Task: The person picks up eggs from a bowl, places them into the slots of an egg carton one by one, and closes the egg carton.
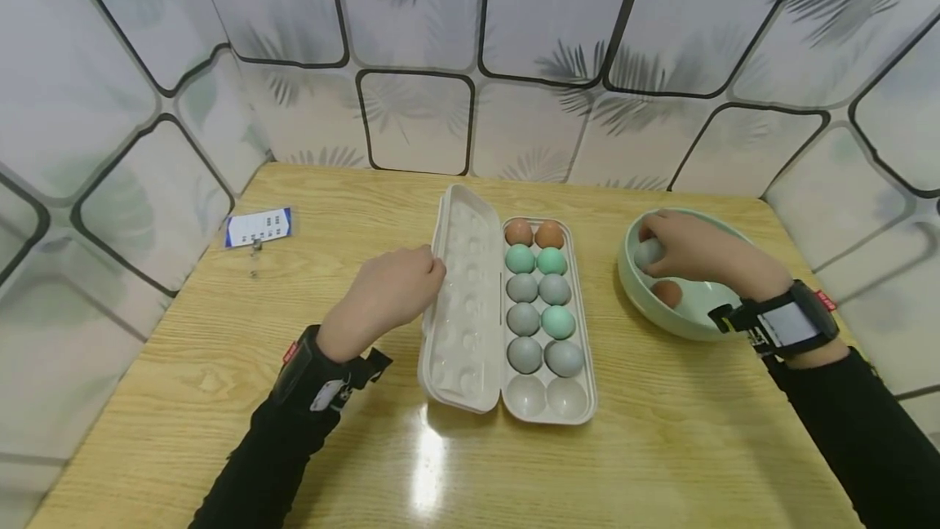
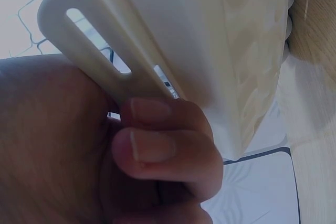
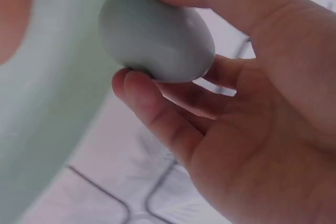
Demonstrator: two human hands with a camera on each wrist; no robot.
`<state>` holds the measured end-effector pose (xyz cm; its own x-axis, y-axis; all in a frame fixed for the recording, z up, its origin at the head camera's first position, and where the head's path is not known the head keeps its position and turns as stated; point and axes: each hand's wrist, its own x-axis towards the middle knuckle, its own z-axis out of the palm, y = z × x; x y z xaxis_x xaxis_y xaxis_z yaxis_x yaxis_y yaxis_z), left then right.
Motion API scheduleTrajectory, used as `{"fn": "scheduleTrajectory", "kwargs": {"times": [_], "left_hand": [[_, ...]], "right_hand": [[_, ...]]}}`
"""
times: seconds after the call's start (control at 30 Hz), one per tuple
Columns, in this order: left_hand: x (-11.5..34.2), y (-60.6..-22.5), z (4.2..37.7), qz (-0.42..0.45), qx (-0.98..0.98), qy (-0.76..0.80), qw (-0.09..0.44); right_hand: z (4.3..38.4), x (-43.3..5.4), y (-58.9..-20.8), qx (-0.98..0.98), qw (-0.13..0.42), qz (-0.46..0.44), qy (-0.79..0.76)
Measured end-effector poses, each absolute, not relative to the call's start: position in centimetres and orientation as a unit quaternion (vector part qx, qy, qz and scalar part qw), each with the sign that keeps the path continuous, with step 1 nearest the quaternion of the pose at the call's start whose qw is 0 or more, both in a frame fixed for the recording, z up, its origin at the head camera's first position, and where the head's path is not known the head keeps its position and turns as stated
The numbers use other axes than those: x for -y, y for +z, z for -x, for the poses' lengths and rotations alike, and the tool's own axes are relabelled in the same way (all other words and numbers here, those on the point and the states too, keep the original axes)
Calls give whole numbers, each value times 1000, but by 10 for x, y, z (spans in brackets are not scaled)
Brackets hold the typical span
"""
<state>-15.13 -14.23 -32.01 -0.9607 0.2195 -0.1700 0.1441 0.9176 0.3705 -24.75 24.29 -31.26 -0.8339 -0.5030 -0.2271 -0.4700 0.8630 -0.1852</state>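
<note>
An egg carton (image 1: 584,406) lies with its lid (image 1: 464,308) raised to the left. Brown, green and grey eggs (image 1: 522,288) sit in its rows, and the two cups at the near end are bare. My left hand (image 1: 389,292) pinches the lid's outer edge; in the left wrist view its fingers (image 2: 157,153) curl at the slotted rim (image 2: 97,40). On the right, my right hand (image 1: 693,243) holds a grey egg (image 3: 157,35) between thumb and fingers, inside a pale green bowl (image 1: 639,300). Below that hand, a brown egg (image 1: 667,293) rests in the bowl, partly hidden.
A white and blue card (image 1: 259,228) with a clip lies at the table's far left. The wooden table (image 1: 631,447) ends at patterned walls (image 1: 419,121) at the back and sides.
</note>
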Motion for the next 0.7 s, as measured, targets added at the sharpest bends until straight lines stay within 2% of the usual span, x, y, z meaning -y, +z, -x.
{"fn": "scheduleTrajectory", "kwargs": {"times": [0.17, 0.33, 0.5, 0.7], "left_hand": [[142, -320, 151, -93, -973, 180, 107], [143, -321, 151, -92, -974, 178, 109], [143, -321, 151, -94, -974, 178, 103], [143, -321, 151, -98, -975, 177, 94]], "right_hand": [[220, -223, -293, -959, 110, 258, -46], [192, -200, -284, -947, 60, 313, -48], [162, -173, -294, -912, 10, 404, -67], [132, -146, -320, -852, -4, 516, -85]]}}
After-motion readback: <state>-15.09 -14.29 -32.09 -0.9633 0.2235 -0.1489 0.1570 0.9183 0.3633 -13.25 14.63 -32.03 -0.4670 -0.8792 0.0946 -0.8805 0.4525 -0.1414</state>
